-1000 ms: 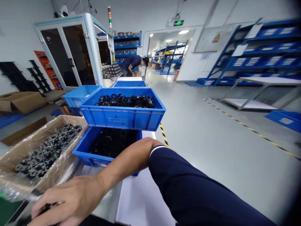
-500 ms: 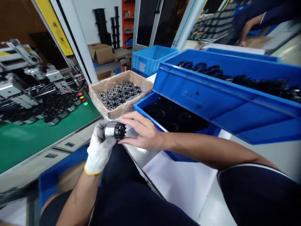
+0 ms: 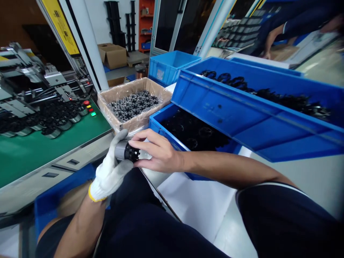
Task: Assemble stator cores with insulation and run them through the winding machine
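My left hand (image 3: pixel 111 170), in a white glove, is closed around a small metal cylinder (image 3: pixel 121 150) with a black toothed ring (image 3: pixel 131 153) on its end. My bare right hand (image 3: pixel 158 152) pinches that black ring with its fingertips. Both hands meet just in front of a cardboard box (image 3: pixel 134 123) lined with plastic and full of grey metal cylinders (image 3: pixel 131 104). A blue bin (image 3: pixel 163 130) of black rings lies right behind my right hand.
A second blue bin (image 3: pixel 242 114) of black rings is stacked on the lower one at the right. A green machine bed (image 3: pixel 40 147) with rows of parts lies to the left. Another person (image 3: pixel 285 27) bends over a table at the top right.
One second ago I faced the aisle with my right hand reaching left; now I look down at both hands joined on the cylinder and ring. Since half a second ago they shifted slightly left.
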`<state>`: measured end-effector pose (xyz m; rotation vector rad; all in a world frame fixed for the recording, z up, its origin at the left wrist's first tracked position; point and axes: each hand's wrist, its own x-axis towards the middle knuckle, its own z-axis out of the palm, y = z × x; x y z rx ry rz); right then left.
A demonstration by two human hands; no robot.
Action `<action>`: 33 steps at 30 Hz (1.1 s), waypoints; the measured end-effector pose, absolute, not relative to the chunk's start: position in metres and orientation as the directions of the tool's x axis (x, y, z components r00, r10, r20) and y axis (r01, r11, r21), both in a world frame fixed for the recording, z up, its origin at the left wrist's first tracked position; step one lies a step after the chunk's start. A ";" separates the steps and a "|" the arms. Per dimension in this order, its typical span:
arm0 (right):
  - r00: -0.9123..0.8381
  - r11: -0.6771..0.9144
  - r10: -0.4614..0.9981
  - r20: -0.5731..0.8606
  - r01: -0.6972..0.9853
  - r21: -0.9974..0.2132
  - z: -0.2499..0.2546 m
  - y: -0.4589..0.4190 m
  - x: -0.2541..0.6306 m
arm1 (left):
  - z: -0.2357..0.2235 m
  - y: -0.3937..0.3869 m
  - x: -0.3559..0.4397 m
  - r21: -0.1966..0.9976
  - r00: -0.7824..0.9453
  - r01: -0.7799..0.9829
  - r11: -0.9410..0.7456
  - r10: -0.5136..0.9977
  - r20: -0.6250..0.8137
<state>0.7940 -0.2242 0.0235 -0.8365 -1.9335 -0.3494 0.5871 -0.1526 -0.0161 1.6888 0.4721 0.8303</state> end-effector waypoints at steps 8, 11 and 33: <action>-0.305 0.692 0.399 0.864 0.719 -0.065 0.024 -0.225 0.793 | -0.024 -0.148 0.585 0.966 0.663 -0.105 -0.237 0.708 0.245; -0.339 0.678 0.354 0.872 0.735 0.011 0.023 -0.224 0.793 | -0.023 -0.149 0.587 0.968 0.671 -0.116 -0.223 0.701 0.242; -0.454 0.515 0.290 0.843 0.816 0.262 0.038 -0.211 0.812 | -0.058 -0.126 0.649 0.902 0.551 -0.024 -0.431 0.747 0.372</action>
